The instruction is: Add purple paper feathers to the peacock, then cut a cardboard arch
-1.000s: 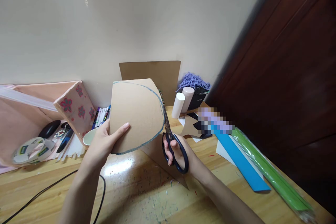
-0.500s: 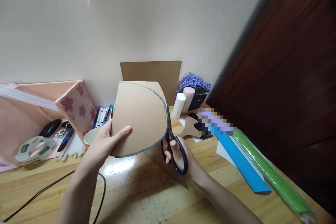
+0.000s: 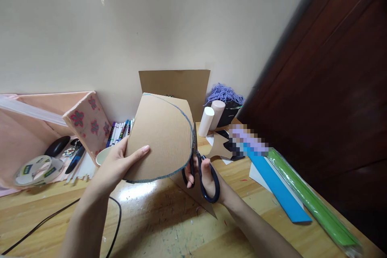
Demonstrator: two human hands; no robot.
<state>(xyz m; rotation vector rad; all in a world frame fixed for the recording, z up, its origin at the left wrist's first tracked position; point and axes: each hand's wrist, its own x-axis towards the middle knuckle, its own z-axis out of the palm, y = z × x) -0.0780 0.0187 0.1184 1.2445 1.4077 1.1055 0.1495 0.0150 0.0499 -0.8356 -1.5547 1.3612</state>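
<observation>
A piece of brown cardboard (image 3: pixel 163 137) with a dark blue curved line near its edge is held up above the table. My left hand (image 3: pixel 123 161) grips its lower left side, thumb on the face and fingers behind. My right hand (image 3: pixel 201 171) has its thumb and fingers through the handles of black scissors (image 3: pixel 213 191). The scissor blades point upward at the cardboard's right edge, along the blue line. The lower edge follows a smooth curve, while the top right still has a corner outside the line.
Behind stands another cardboard sheet (image 3: pixel 175 78) against the wall. White rolls (image 3: pixel 207 121), purple yarn (image 3: pixel 223 93) and cardboard scraps (image 3: pixel 219 147) lie right of it. Blue paper (image 3: pixel 276 187) and a green packet (image 3: pixel 314 205) lie far right. A pink box (image 3: pixel 87 121), tape (image 3: pixel 38 171) and a black cable (image 3: pixel 119 219) are left.
The cardboard has tilted slightly clockwise, its top shifting right. The scissor handles have spread wider apart in my right hand.
</observation>
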